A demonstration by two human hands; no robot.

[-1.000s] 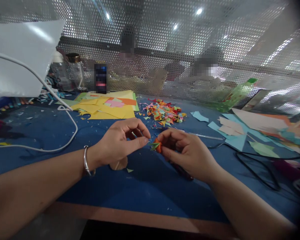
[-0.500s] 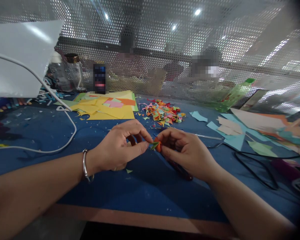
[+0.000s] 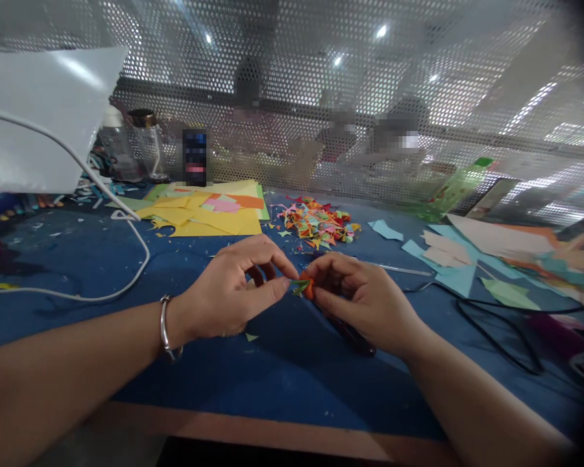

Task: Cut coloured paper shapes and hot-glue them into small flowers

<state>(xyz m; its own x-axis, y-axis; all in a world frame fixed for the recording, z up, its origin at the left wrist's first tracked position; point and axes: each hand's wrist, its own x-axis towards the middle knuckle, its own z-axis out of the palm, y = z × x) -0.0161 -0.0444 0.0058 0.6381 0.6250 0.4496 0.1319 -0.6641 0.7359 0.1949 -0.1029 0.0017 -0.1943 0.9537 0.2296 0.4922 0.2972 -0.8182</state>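
Between the thumb and fingers of my right hand (image 3: 357,295) is a small folded orange paper piece (image 3: 308,289) with green pointed paper strips (image 3: 300,285) on its left side. My left hand (image 3: 243,282), a silver bangle at its wrist, is closed in a pinch at the left tip of the green strips. Both hands hover above the blue tabletop (image 3: 282,383). Under my right hand lies a tool with a dark handle (image 3: 357,338), mostly covered. A small green paper scrap (image 3: 252,337) lies below my left hand.
Behind my hands is a heap of colourful paper scraps (image 3: 318,222). Yellow sheets (image 3: 219,222) lie to its left, blue and pale sheets (image 3: 460,275) to the right. A white cable (image 3: 143,259) and a black cable (image 3: 506,331) cross the table. A perforated metal screen (image 3: 292,84) stands behind.
My left thumb and fingertips have moved right and closed in on the green strips. My right hand keeps its hold on the orange paper piece and has barely moved.
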